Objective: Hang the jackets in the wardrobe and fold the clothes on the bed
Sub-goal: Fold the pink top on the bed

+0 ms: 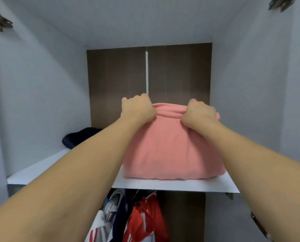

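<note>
**Pink bundle on the wardrobe shelf, both fists on its far edge**

We have our left hand (pixel 138 109) and our right hand (pixel 199 113) curled tight into the rolled far edge of the folded pink cloth (pixel 172 149), knuckles up, each fist bunching a ridge of fabric. Both arms reach forward over the shelf (pixel 41 169).

The cloth sits on the right half of the shelf, its near fold close to the front edge and its right side close to the right end. Toward the back left corner lies a dark folded garment (pixel 79 137), well apart from the pink one. Below the shelf hang the jackets (pixel 133 217), in red, white and navy, so we judge that part of the task largely done.

What could go wrong, as we see it: the bundle lies close to the front edge, so a pull toward us, or letting go unevenly, could tip it off onto the hanging clothes. Because we grip only the top roll, lifting may let the lower layers slide out and undo the fold. Pushing too far left could crowd the dark garment.

As for writing, we can read none. The jackets show stripes and blocks of colour, but any lettering there is too blurred to make out, and the pink cloth shows no label.
</note>
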Demonstrator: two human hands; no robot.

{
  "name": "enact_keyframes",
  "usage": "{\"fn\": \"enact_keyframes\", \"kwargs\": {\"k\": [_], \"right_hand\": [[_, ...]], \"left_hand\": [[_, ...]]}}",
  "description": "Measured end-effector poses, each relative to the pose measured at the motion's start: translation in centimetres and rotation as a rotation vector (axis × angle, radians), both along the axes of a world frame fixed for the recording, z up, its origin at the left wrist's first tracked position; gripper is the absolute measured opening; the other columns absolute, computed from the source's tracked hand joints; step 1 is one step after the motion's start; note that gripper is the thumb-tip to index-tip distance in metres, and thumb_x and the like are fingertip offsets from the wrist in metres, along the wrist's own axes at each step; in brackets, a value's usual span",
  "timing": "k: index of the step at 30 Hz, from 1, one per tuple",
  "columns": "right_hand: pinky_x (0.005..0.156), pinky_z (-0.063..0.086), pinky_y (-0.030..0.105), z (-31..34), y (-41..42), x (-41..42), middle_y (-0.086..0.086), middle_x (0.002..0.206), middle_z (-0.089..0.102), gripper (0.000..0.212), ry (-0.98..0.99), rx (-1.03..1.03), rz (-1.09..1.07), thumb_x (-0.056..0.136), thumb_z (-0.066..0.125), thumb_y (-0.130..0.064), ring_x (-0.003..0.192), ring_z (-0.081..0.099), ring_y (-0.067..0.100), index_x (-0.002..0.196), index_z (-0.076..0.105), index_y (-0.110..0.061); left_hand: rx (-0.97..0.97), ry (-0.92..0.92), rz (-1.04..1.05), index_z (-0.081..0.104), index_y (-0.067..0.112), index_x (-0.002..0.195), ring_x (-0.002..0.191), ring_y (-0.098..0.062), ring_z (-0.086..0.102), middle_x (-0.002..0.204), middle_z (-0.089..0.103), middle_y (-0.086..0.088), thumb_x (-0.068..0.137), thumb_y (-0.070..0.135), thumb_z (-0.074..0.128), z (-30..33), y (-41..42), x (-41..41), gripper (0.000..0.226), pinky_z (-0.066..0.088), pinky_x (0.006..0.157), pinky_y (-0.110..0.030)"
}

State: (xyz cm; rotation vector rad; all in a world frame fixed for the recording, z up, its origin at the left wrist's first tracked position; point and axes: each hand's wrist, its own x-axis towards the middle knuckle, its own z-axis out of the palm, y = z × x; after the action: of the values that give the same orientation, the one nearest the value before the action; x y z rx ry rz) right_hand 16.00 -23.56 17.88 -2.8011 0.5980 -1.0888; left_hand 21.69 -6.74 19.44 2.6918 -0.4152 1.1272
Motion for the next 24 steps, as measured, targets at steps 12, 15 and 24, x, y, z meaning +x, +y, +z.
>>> {"fn": "enact_keyframes", "kwargs": {"k": [12,15,24], "right_hand": [[0.118,0.005,0.053,-4.9,-5.7,10.7,0.014,0.151,0.026,0.062,0.371,-0.193,-0.206,0.088,0.051,-0.033,0.141,0.022,0.034,0.144,0.034,-0.012],[0.118,0.011,0.052,-6.6,-5.4,10.5,0.01,0.154,0.033,0.054,0.591,0.024,-0.06,0.094,0.038,-0.037,0.14,0.031,0.031,0.145,0.041,-0.018],[0.1,0.037,0.033,-8.8,-8.2,12.1,0.006,0.131,0.058,0.039,0.627,0.305,0.034,0.096,0.037,-0.027,0.12,0.052,0.025,0.128,0.058,-0.018]], "left_hand": [[0.129,0.534,-0.151,0.022,0.025,0.148,0.146,-0.028,0.006,0.159,0.007,-0.001,0.092,0.041,0.035,-7.3,-6.8,8.6,0.06,0.004,0.112,-0.067],[0.165,0.795,-0.314,0.032,0.031,0.147,0.143,-0.025,0.023,0.158,0.023,0.0,0.097,0.049,0.016,-10.4,-7.2,7.3,0.056,0.019,0.112,-0.051],[-0.039,0.816,-0.307,0.056,0.025,0.132,0.119,-0.023,0.051,0.136,0.055,-0.002,0.1,0.04,0.028,-11.3,-10.5,8.3,0.045,0.038,0.098,-0.032]]}}
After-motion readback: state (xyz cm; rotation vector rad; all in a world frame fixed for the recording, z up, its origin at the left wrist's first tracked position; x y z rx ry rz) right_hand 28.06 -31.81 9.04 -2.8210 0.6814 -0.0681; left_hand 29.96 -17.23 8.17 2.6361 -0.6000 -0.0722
